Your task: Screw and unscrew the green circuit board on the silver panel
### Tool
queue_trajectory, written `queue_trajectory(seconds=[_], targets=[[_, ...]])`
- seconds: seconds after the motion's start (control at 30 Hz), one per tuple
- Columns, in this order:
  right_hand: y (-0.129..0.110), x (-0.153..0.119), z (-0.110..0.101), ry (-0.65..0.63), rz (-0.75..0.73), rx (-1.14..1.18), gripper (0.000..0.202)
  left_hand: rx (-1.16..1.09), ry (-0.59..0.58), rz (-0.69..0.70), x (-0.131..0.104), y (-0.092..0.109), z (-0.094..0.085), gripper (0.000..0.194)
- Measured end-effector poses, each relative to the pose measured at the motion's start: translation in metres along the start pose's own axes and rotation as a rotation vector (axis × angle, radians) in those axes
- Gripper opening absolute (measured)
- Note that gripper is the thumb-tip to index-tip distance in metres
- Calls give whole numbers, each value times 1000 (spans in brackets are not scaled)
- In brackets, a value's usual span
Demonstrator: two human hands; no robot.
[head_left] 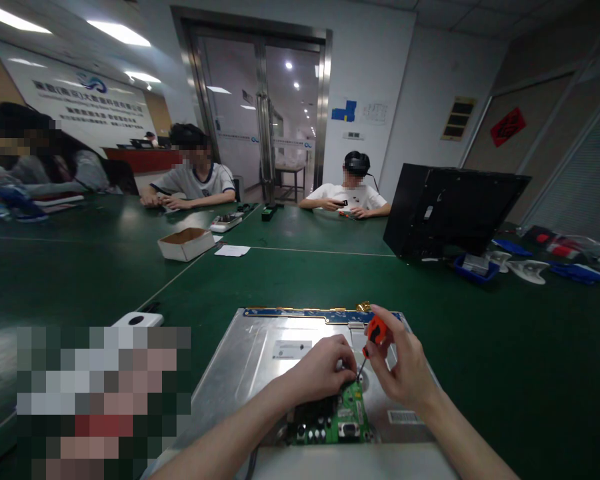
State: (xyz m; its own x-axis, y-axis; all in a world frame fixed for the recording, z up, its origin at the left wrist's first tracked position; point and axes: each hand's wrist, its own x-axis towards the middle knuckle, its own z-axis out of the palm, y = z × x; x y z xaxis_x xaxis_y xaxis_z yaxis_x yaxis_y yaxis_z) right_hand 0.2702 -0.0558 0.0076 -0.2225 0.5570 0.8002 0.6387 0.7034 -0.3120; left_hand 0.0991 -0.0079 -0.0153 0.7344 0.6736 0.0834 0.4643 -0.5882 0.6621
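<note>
A silver metal display panel [225, 373] lies on the green table, with a blue circuit strip [300, 316] along its far edge. On its near part sits a green circuit board [351, 410]. My right hand [403, 363] holds an orange and black screwdriver [375, 333], its shaft slanting down to the board's far corner. Fingers closed, my left hand [327, 367] rests over the board beside the screwdriver tip; whatever is between its fingertips is too small to make out.
A black monitor housing [450, 210] stands at the right, near a blue tray [476, 268] and blue bags. An open cardboard box [186, 245] and papers [233, 251] lie further left. Several people sit around the table [300, 277]. A white device [139, 319] is left of the panel.
</note>
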Motion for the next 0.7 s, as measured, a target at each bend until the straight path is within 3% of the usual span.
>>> queue_trajectory(seconds=[0.43,0.7], targets=[[3,-1,4,86,-21,-123,42,17,-19,19,0,1,-1,10],[-1,2,0,27,-25,-5,48,12,-11,16,0,3,-2,11]])
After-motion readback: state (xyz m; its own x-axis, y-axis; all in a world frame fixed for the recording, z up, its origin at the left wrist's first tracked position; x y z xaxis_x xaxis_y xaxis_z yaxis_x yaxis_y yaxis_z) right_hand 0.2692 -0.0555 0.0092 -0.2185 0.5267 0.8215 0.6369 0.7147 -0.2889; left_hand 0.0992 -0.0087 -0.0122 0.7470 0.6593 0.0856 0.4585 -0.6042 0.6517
